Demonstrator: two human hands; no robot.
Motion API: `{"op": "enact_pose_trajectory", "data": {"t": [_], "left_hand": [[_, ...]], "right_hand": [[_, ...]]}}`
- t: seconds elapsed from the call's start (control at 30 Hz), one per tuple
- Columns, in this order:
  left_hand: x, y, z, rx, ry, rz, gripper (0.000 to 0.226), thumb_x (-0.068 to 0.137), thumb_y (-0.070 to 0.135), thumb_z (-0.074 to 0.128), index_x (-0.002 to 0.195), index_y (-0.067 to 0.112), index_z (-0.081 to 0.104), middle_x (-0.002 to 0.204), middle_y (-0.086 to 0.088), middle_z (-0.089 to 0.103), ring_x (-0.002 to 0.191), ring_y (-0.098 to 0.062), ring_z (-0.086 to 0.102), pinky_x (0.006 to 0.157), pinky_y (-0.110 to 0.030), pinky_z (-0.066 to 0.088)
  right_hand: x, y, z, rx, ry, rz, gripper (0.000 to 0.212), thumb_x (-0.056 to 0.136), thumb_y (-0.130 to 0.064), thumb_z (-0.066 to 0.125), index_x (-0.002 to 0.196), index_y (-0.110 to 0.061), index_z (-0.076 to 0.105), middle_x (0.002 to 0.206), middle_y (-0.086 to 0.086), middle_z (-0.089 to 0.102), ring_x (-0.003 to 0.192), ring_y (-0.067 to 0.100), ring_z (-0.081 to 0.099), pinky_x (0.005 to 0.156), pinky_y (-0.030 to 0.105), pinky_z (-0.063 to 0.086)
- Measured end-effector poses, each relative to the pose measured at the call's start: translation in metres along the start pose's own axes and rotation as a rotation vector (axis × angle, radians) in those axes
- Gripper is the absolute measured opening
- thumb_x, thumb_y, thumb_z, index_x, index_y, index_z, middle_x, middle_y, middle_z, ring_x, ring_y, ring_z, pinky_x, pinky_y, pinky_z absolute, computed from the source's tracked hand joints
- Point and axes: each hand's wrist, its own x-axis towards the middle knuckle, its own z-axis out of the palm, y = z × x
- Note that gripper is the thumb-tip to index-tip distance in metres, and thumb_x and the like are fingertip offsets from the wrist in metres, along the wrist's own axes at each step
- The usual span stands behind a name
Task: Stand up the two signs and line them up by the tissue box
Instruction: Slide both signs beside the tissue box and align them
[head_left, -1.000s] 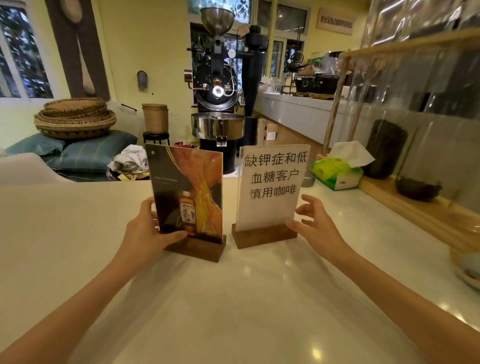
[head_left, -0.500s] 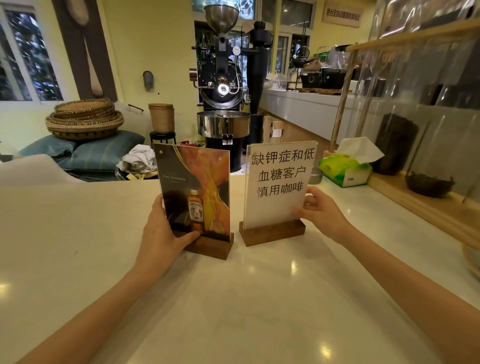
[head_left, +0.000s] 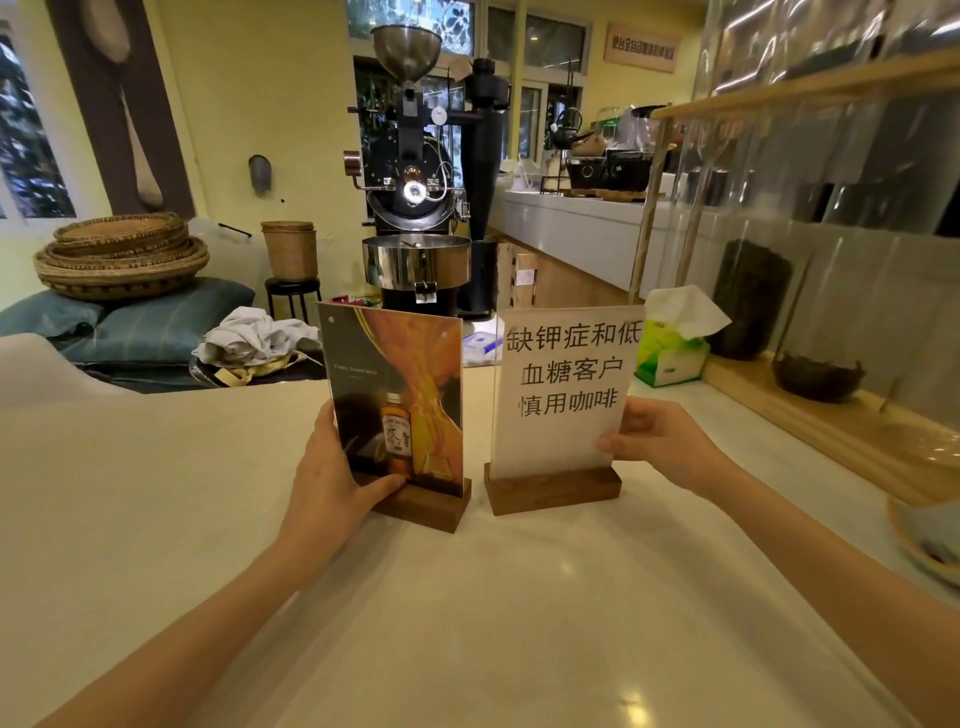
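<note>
Two acrylic signs stand upright on wooden bases, side by side on the pale counter (head_left: 467, 597). The picture sign (head_left: 405, 384), dark and orange with a bottle on it, is on the left; my left hand (head_left: 332, 478) grips its left edge near the base. The white sign (head_left: 563, 384) with black Chinese text is on the right, and my right hand (head_left: 654, 436) holds its lower right edge. The green tissue box (head_left: 670, 356), a white tissue sticking out, sits behind and to the right of the white sign, with a gap between them.
A wooden rack (head_left: 810, 415) with clear panels, a dark jar and a dark bowl (head_left: 815, 374) runs along the right. A dish (head_left: 930, 540) sits at the right edge. A black coffee roaster (head_left: 415, 197) stands beyond the counter; baskets (head_left: 122, 254) and cushions lie far left.
My right hand went from open beside the white sign to gripping its right edge. Both signs stand a little farther from me. My left hand kept its hold on the picture sign.
</note>
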Motion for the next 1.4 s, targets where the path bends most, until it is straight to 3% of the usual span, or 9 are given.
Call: {"op": "enact_pose_trajectory", "data": {"t": [0.13,0.33,0.57,0.73,0.87,1.03,1.17,1.3,1.4], "left_hand": [[0.013,0.011,0.022,-0.027,-0.043,0.035,0.087,0.067,0.014,0.079,0.136,0.018,0.026,0.136,-0.008,0.049,0.125,-0.025,0.047,0.102,-0.041,0.041],[0.033,0.028,0.064,-0.107,-0.121,0.104,0.085,0.067,0.015,0.079,0.134,0.018,0.028,0.136,-0.006,0.049,0.126,-0.023,0.046,0.102,-0.038,0.039],[0.059,0.051,0.122,-0.18,-0.231,0.177,0.084,0.068,0.017,0.078,0.134,0.021,0.026,0.136,-0.005,0.048,0.126,-0.022,0.046,0.103,-0.036,0.038],[0.081,0.062,0.161,-0.178,-0.294,0.219,0.087,0.066,0.019,0.079,0.134,0.025,0.025,0.136,-0.005,0.048,0.124,-0.022,0.049,0.102,-0.039,0.043],[0.094,0.07,0.185,-0.167,-0.324,0.261,0.088,0.065,0.019,0.081,0.133,0.023,0.026,0.133,-0.007,0.049,0.121,-0.022,0.05,0.1,-0.037,0.044],[0.106,0.091,0.223,-0.179,-0.376,0.295,0.095,0.065,0.019,0.081,0.138,0.018,0.021,0.135,-0.009,0.047,0.123,-0.025,0.05,0.101,-0.036,0.042],[0.114,0.116,0.253,-0.173,-0.406,0.37,0.097,0.068,0.015,0.078,0.142,0.017,0.016,0.139,-0.01,0.043,0.128,-0.026,0.044,0.104,-0.036,0.038],[0.123,0.134,0.279,-0.152,-0.447,0.383,0.1,0.069,0.017,0.077,0.145,0.012,0.013,0.14,-0.013,0.043,0.131,-0.03,0.04,0.108,-0.041,0.035],[0.125,0.145,0.295,-0.157,-0.453,0.395,0.101,0.069,0.015,0.078,0.145,0.011,0.01,0.142,-0.016,0.04,0.132,-0.031,0.039,0.109,-0.042,0.035]], "right_hand": [[-0.006,0.01,-0.02,-0.031,0.078,0.009,0.046,0.078,0.004,0.064,0.121,-0.009,0.057,0.108,0.003,0.064,0.09,0.013,0.063,0.064,0.017,0.057],[-0.015,0.027,-0.054,-0.093,0.197,0.048,0.046,0.076,0.001,0.067,0.12,-0.009,0.058,0.116,0.008,0.066,0.104,0.026,0.063,0.09,0.044,0.053],[-0.027,0.037,-0.089,-0.095,0.292,0.106,0.037,0.075,0.001,0.068,0.1,-0.026,0.061,0.106,0.002,0.067,0.096,0.021,0.065,0.085,0.043,0.056],[-0.029,0.041,-0.103,-0.161,0.366,0.127,0.038,0.074,-0.003,0.071,0.102,-0.025,0.06,0.103,-0.003,0.067,0.09,0.013,0.065,0.084,0.041,0.056],[-0.032,0.046,-0.117,-0.153,0.401,0.15,0.039,0.075,0.0,0.069,0.111,-0.014,0.063,0.108,0.004,0.067,0.099,0.023,0.064,0.086,0.045,0.055],[-0.039,0.056,-0.138,-0.144,0.523,0.21,0.032,0.075,-0.001,0.069,0.103,-0.014,0.065,0.1,0.002,0.068,0.092,0.018,0.064,0.08,0.037,0.055],[-0.043,0.063,-0.152,-0.234,0.63,0.238,0.029,0.072,-0.006,0.073,0.1,-0.01,0.068,0.094,0.003,0.07,0.081,0.017,0.066,0.076,0.041,0.058],[-0.044,0.07,-0.16,-0.261,0.702,0.276,0.022,0.072,-0.01,0.074,0.09,-0.018,0.063,0.091,0.001,0.067,0.083,0.019,0.063,0.07,0.032,0.054],[-0.046,0.075,-0.165,-0.258,0.76,0.305,0.023,0.072,-0.011,0.074,0.092,-0.018,0.064,0.094,0.004,0.069,0.086,0.021,0.064,0.075,0.037,0.055]]}}
